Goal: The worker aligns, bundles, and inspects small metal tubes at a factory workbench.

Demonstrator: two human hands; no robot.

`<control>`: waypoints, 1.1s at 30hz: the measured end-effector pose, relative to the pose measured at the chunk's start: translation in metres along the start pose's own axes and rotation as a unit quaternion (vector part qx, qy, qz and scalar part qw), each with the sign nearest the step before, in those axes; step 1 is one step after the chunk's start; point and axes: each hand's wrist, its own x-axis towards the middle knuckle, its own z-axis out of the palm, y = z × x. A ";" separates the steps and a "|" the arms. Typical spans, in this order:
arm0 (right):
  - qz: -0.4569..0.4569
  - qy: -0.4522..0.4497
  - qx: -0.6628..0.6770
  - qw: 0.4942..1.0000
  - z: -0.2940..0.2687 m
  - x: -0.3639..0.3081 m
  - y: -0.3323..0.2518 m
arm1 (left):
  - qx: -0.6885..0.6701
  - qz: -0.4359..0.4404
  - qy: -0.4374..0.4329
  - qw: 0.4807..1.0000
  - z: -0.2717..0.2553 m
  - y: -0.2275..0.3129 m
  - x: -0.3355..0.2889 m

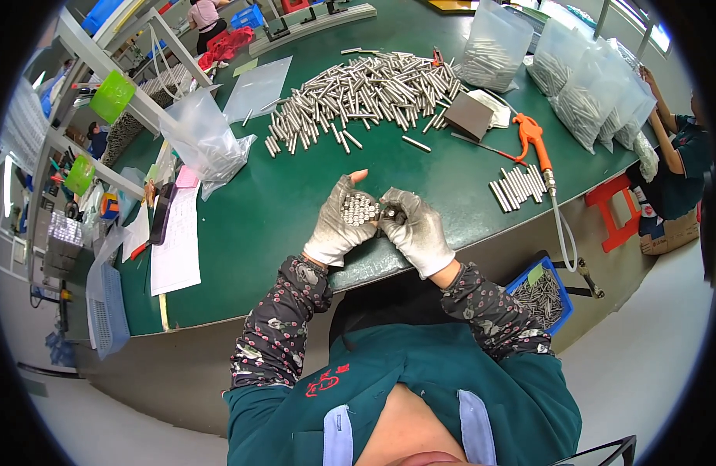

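Green bench (296,194) carries a far heap of steel pins (366,89). My left hand (338,225) clasps a bundle of pins (359,208) end-on; my right hand (416,229) pinches its right side. Loosening risks pins spilling, I reckon.

This is a factory workshop, a hand-work station for small metal parts. A broad green-topped table (296,194) carries a big loose heap of short silver metal pins (366,89), clear plastic bags packed with more pins (599,97) and an orange air blow gun on a hose (533,136). A blue plastic bin of pins (544,295) sits beside it, and other people work at neighbouring tables.
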 end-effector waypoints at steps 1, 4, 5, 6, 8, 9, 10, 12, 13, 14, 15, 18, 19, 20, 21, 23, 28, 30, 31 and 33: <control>0.000 0.000 0.000 1.000 0.000 0.000 -0.001 | 0.000 0.000 0.000 1.000 0.000 0.000 0.000; -0.024 -0.005 -0.015 1.000 0.000 -0.001 -0.004 | -0.014 -0.006 -0.001 1.000 -0.001 -0.001 -0.001; -0.028 -0.002 -0.013 1.000 0.000 -0.001 -0.004 | -0.016 -0.006 -0.002 1.000 -0.001 -0.002 -0.001; -0.031 0.002 -0.011 0.999 0.000 -0.001 -0.004 | -0.018 -0.006 -0.003 1.000 -0.001 -0.002 0.000; -0.023 -0.005 -0.011 1.000 -0.001 0.000 -0.005 | -0.018 -0.008 -0.005 1.000 -0.002 -0.001 -0.001; -0.014 -0.013 -0.010 1.000 -0.001 0.000 -0.006 | -0.018 -0.011 -0.005 1.000 -0.002 -0.001 -0.001; -0.014 -0.013 -0.010 1.000 -0.001 0.000 -0.006 | -0.017 -0.010 -0.005 1.000 -0.003 -0.002 -0.001; -0.003 -0.014 -0.009 1.000 -0.001 0.001 -0.007 | -0.012 -0.012 -0.005 1.000 -0.003 -0.004 0.000; -0.003 -0.014 -0.009 1.000 -0.001 0.001 -0.006 | -0.012 -0.012 -0.005 1.000 -0.003 -0.005 0.000; 0.000 -0.016 -0.010 1.000 -0.001 0.002 -0.003 | -0.015 -0.007 -0.004 1.000 -0.003 -0.005 0.000; 0.004 -0.018 -0.010 1.000 0.000 0.002 0.000 | -0.017 -0.002 -0.003 1.000 -0.003 -0.005 0.000; 0.008 -0.016 0.001 1.000 0.002 0.003 0.006 | 0.004 0.002 0.000 1.000 -0.003 -0.005 0.000; 0.008 -0.016 0.000 1.000 0.001 0.003 0.006 | 0.004 0.002 -0.001 1.000 -0.002 -0.005 0.000; 0.019 -0.021 -0.004 1.000 0.001 0.003 0.006 | 0.003 0.002 0.000 1.000 -0.002 -0.004 0.000; 0.030 -0.026 -0.009 0.999 0.001 0.003 0.005 | 0.002 0.001 0.001 1.000 -0.002 -0.003 0.000; 0.038 -0.031 -0.009 0.999 0.000 0.003 0.005 | 0.000 0.001 0.002 1.000 -0.002 -0.004 0.000; 0.041 -0.028 -0.009 0.999 0.002 0.003 0.012 | -0.002 0.000 -0.002 1.000 -0.001 -0.003 0.000; 0.045 -0.028 0.009 0.999 0.004 0.003 0.013 | -0.007 -0.012 0.002 1.000 -0.001 -0.001 -0.001; 0.045 -0.029 0.009 0.999 0.003 0.003 0.012 | -0.007 -0.013 0.003 1.000 -0.002 -0.002 -0.001; 0.062 -0.051 0.013 0.997 0.001 0.004 0.007 | -0.020 -0.010 -0.001 1.000 -0.004 -0.003 -0.001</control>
